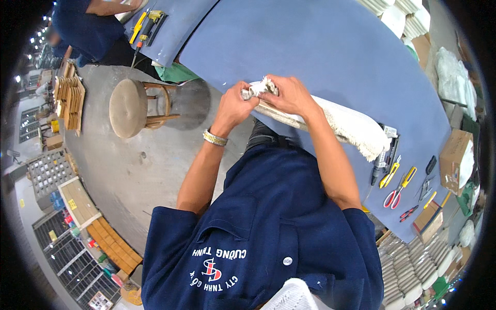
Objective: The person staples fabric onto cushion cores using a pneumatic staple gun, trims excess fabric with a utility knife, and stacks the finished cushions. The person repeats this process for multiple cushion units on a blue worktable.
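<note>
A long white piece of fabric with a shaggy, fleecy edge (356, 124) lies along the near side of the blue table. Its left end is bunched up between my hands. My left hand (233, 105) is closed in a pinch on this end, with a metal-banded watch or bracelet (215, 138) at the wrist. On the other side of the bunch, my right hand (291, 95) is closed on it too, thumb and fingers pressed together. The fingers hide part of the gripped fabric, and my right forearm crosses in front of the strip.
On the blue table (320, 46), scissors (399, 188), a yellow cutter (389, 175) and other tools lie right. A round padded stool (128, 108) stands left. Another person (90, 31) works at the far left beside more tools. A cardboard box (456, 161) is at the right edge.
</note>
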A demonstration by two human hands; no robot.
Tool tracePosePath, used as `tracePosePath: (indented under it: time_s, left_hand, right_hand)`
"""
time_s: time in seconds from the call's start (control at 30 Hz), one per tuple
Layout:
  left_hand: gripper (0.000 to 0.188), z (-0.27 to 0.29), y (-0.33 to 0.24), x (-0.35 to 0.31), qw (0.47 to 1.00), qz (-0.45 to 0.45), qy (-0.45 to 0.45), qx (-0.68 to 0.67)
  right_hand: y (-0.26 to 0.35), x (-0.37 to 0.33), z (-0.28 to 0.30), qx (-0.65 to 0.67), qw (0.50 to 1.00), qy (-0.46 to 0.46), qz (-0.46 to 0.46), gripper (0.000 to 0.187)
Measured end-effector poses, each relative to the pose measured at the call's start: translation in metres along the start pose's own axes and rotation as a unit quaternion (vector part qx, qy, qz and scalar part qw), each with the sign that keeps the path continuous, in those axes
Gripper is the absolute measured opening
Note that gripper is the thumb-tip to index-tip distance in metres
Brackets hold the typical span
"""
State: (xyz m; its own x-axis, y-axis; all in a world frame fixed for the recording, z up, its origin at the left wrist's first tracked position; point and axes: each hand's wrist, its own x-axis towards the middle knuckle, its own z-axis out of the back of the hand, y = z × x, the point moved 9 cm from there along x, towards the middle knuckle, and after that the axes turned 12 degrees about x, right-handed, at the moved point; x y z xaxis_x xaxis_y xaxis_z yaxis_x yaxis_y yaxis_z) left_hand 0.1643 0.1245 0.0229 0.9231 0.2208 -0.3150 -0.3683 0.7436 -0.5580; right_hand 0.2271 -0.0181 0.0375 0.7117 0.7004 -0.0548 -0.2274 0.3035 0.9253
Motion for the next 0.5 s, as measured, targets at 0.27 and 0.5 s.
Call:
tracePosePath:
  time_s: [0.27, 0.5]
  left_hand:
    - [0.039, -0.024, 0.054, -0.028, 0.990, -0.114, -0.063, 0.050]
    - [0.049, -0.037, 0.060, 0.010, 0.984, -0.169, -0.064, -0.013]
  right_hand:
    - [-0.001, -0.057, -0.074, -0.106, 0.983, -0.074, 0.133, 0.047]
    - [-0.027, -0.028, -0.078, -0.161, 0.974, -0.091, 0.128, 0.043]
